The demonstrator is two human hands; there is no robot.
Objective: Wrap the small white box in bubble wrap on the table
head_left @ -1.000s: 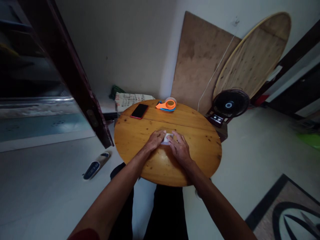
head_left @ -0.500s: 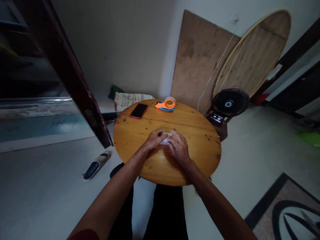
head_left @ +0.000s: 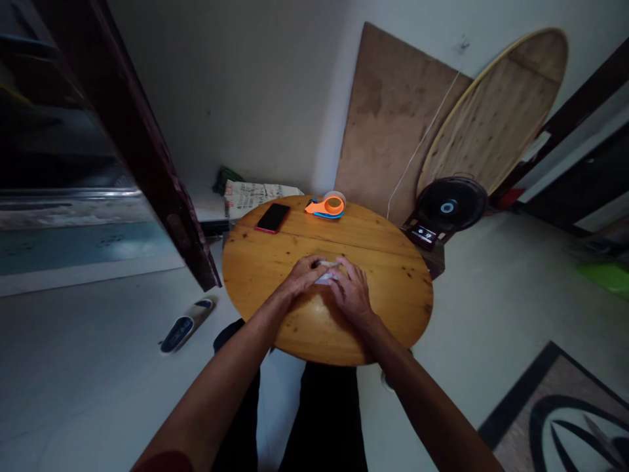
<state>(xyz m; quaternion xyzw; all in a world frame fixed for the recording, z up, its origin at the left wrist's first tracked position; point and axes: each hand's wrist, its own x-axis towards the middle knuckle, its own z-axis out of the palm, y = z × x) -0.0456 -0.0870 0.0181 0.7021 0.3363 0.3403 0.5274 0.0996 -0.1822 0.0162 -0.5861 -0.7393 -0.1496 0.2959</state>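
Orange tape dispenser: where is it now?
In the head view, the orange tape dispenser lies near the far edge of the round wooden table, right of the phone, beyond the left hand and right hand.

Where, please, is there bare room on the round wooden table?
On the table, bare wood lies between the right hand and right rim, and between the red-edged black phone and left hand. It is crowded where both hands touch a small whitish item and, at the far edge, by the orange-and-blue tape dispenser.

No text is legible: the printing on the pale sack (head_left: pixel 263 191) at far left and the lettering on the slipper (head_left: pixel 177 334) at left are too small.
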